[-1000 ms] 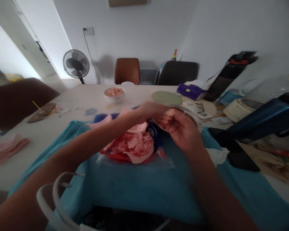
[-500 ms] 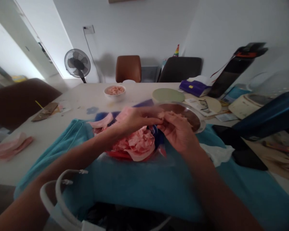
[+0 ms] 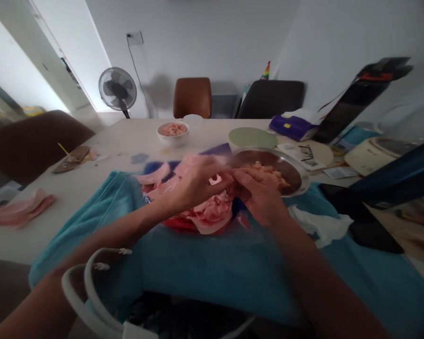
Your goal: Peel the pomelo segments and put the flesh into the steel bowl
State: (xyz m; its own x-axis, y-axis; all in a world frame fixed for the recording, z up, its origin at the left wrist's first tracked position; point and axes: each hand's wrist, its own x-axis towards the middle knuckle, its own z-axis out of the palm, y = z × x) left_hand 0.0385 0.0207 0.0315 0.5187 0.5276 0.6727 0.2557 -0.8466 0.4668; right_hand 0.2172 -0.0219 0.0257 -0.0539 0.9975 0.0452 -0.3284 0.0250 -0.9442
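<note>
Peelings (image 3: pixel 212 216) lie beneath the left grip (image 3: pixel 200 181).

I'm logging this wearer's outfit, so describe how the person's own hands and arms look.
The bare left hand and bare right hand wear no gloves. No sleeve covers the visible left forearm or right forearm, and no watch or bracelet shows. Blur hides finer detail on the fingers.

The pile (image 3: pixel 215 209) is pink with some red. The cloth (image 3: pixel 205 268) is teal, the surface (image 3: pixel 212 132) and the bowl (image 3: pixel 173 140) are white. The box (image 3: pixel 300 132) is purple; the small cone (image 3: pixel 265 71) has rainbow stripes.
</note>
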